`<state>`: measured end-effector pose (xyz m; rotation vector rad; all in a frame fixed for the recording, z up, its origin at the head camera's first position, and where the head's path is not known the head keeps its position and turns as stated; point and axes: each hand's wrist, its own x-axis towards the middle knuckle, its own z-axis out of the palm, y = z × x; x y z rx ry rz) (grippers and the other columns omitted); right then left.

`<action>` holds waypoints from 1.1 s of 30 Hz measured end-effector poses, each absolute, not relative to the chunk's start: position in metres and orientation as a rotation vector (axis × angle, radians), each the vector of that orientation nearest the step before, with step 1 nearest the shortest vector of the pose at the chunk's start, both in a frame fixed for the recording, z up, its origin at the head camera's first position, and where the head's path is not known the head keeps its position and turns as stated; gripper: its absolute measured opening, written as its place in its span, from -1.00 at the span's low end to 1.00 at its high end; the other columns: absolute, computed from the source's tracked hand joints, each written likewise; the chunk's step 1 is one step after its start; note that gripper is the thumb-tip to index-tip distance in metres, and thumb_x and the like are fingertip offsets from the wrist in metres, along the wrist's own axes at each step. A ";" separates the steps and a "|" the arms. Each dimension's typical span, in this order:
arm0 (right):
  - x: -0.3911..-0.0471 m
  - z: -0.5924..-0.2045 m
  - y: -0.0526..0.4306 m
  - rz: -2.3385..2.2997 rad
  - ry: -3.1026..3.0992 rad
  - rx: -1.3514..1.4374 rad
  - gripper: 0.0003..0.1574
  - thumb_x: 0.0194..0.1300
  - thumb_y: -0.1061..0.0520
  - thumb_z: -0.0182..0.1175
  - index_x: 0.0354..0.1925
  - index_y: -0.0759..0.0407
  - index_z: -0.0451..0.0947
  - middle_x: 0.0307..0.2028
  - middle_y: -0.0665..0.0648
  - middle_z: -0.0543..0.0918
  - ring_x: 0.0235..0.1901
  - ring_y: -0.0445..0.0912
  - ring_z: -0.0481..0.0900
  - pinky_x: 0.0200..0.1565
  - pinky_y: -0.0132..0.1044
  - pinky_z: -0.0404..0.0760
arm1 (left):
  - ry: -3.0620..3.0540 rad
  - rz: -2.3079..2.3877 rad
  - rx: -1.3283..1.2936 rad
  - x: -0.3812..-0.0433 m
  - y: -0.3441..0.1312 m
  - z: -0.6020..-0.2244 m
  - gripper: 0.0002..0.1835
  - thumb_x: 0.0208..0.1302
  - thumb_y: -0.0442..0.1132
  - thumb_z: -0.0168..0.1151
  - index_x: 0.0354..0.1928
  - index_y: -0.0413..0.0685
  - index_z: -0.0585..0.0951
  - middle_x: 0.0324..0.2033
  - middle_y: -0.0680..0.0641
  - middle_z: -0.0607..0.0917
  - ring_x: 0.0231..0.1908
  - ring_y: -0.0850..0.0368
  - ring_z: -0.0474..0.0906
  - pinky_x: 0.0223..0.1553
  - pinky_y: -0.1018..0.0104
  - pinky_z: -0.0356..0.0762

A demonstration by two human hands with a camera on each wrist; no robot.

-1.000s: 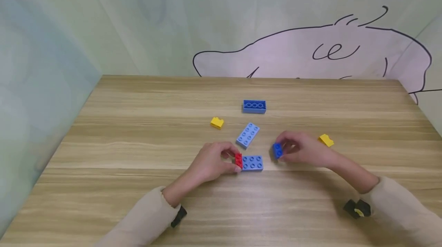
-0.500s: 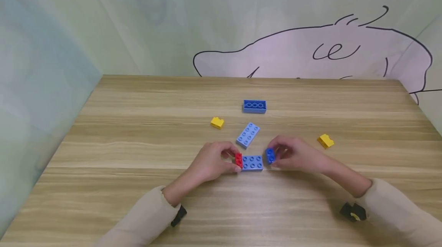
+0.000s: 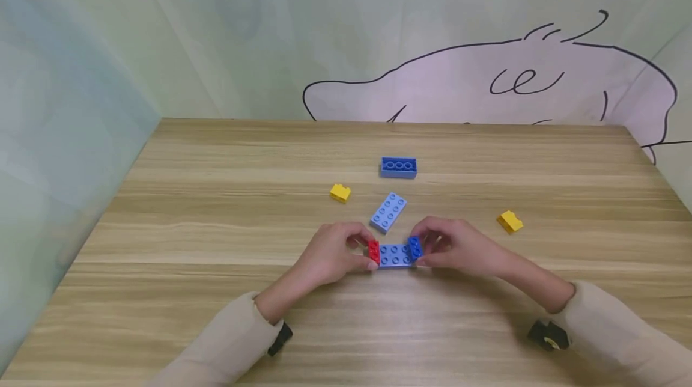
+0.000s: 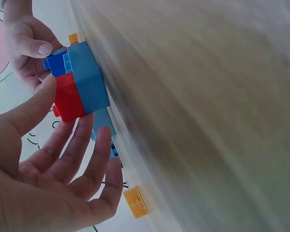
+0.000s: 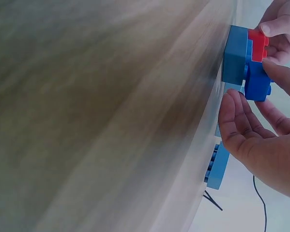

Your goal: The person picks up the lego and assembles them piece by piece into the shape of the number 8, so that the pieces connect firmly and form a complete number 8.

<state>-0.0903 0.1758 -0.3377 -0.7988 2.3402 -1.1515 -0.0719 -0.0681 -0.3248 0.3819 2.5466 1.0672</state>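
Note:
A light blue toy brick (image 3: 393, 255) lies on the table with a small red brick (image 3: 373, 251) on top of its left end. My left hand (image 3: 336, 255) pinches that red brick between thumb and fingers. With thumb and fingertips my right hand (image 3: 458, 247) grips a small dark blue brick (image 3: 414, 247) over the light blue brick's right end. In the right wrist view the dark blue brick (image 5: 257, 81) sits slightly tilted against the studs and overhangs the end. The left wrist view shows the red brick (image 4: 69, 96) flush with its end.
Behind the hands lies another light blue brick (image 3: 388, 213), set at an angle. Farther back a blue brick (image 3: 399, 167) rests with its hollow underside up. One yellow brick (image 3: 340, 193) is at the left, another yellow brick (image 3: 510, 222) at the right, on the wooden table (image 3: 216, 195).
My right hand has moved left with the dark blue brick, from beside the light blue brick to over its right end. The left hand has stayed on the red brick.

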 end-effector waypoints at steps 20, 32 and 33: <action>-0.088 -0.336 0.168 -1.186 2.335 -0.816 -0.60 0.07 0.19 0.32 -0.08 0.16 0.49 -0.28 -0.03 0.56 -0.29 -0.09 0.52 -0.23 -0.30 0.56 | 2.540 1.057 0.371 -0.073 -0.068 -0.325 -0.71 -0.08 -0.22 0.44 -0.24 0.01 0.63 -0.30 0.08 0.61 -0.22 0.11 0.47 -0.17 0.25 0.44; -0.086 -0.338 0.166 -1.179 2.349 -0.840 -0.64 0.10 0.15 0.31 -0.11 0.20 0.50 -0.28 0.00 0.56 -0.29 -0.11 0.50 -0.23 -0.31 0.55 | 2.543 1.063 0.380 -0.072 -0.068 -0.326 -0.71 -0.08 -0.22 0.44 -0.24 0.01 0.63 -0.30 0.08 0.61 -0.22 0.11 0.48 -0.17 0.25 0.44; -0.086 -0.338 0.166 -1.178 2.348 -0.840 -0.63 0.10 0.15 0.31 -0.11 0.21 0.50 -0.28 0.01 0.57 -0.29 -0.11 0.50 -0.23 -0.31 0.55 | 2.544 1.063 0.381 -0.072 -0.068 -0.326 -0.71 -0.08 -0.22 0.45 -0.24 0.01 0.63 -0.30 0.08 0.61 -0.22 0.11 0.48 -0.17 0.25 0.44</action>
